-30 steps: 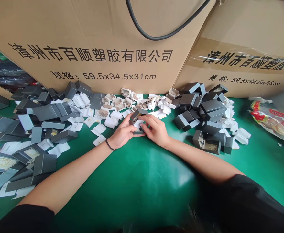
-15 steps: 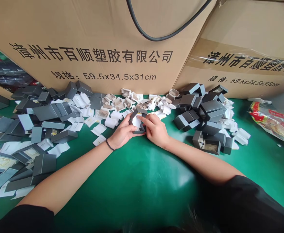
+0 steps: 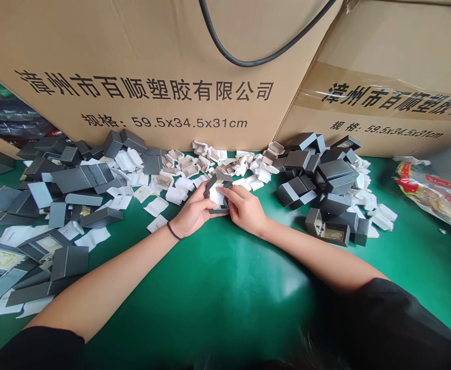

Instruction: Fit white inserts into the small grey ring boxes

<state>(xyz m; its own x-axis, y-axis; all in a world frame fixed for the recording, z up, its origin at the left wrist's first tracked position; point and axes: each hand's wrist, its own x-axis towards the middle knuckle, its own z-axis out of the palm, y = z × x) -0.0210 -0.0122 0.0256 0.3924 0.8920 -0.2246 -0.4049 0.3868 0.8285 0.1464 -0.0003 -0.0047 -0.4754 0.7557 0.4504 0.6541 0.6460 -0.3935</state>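
My left hand (image 3: 193, 211) holds a small dark grey jewellery box (image 3: 221, 209) above the green table, its lid raised. Inside the box a white paper insert (image 3: 217, 196) shows. Curled around the box's right side, my right hand (image 3: 246, 209) has its index fingertip on the insert; its thumb is mostly hidden. Just beyond both hands lie loose white paper pieces (image 3: 176, 195) and small beige and white folded inserts (image 3: 190, 166).
Dark grey boxes, some open, are heaped at the left (image 3: 75, 177) and at the right (image 3: 337, 174). Large cardboard cartons (image 3: 144, 46) stand behind the green table (image 3: 210, 288). A black cable (image 3: 244, 62) hangs in front of them. A plastic food bag (image 3: 437, 190) lies far right.
My right index finger has shifted slightly left and down over the white insert. The left hand and the box have hardly moved.
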